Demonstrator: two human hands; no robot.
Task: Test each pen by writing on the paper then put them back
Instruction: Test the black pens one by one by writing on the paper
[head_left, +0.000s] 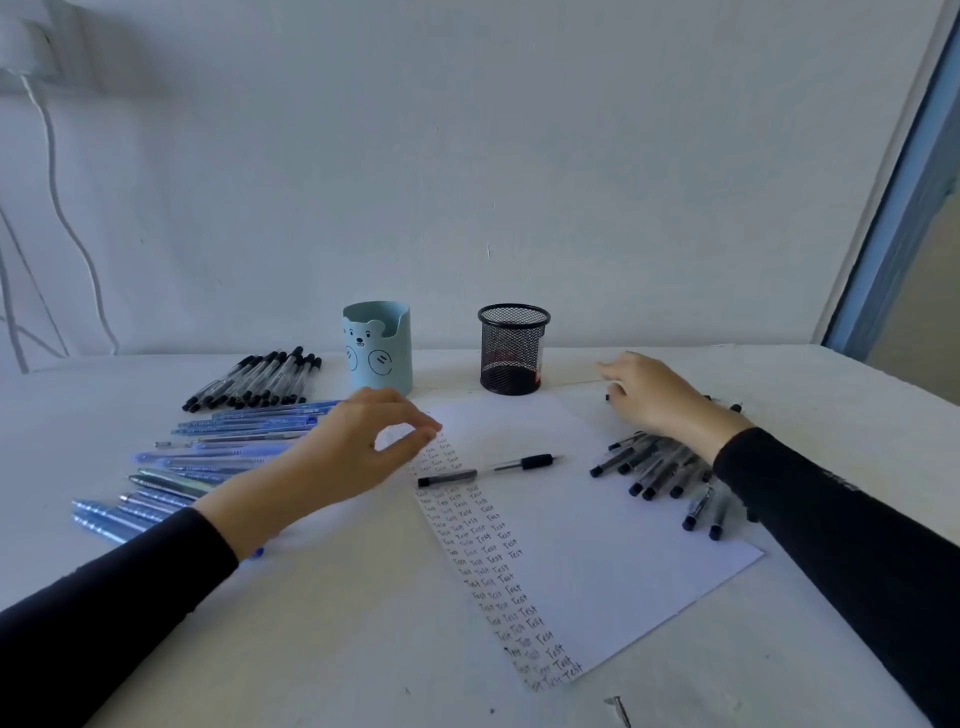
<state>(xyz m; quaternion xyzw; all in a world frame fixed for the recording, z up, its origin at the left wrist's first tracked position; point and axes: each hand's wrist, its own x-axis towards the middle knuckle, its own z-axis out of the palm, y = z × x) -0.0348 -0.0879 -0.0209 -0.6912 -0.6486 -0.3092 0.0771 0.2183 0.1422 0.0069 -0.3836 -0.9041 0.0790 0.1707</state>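
Observation:
A white paper (597, 519) lies on the table with columns of the word "Test" down its left side. One black pen (488, 467) lies across the paper. My left hand (358, 452) hovers over the paper's far left corner, with fingers loosely curled, thumb and forefinger nearly meeting, and nothing in it. My right hand (654, 395) reaches over a pile of black pens (654, 473) on the paper's right side. A dark pen end shows under its fingers, and I cannot tell whether it grips that pen.
A light blue bear cup (377, 348) and a black mesh holder (513, 348) stand at the back by the wall. Black pens (254, 379) lie in a row at back left, and several blue pens (208, 457) fan out on the left. A screw (618, 709) lies near the front edge.

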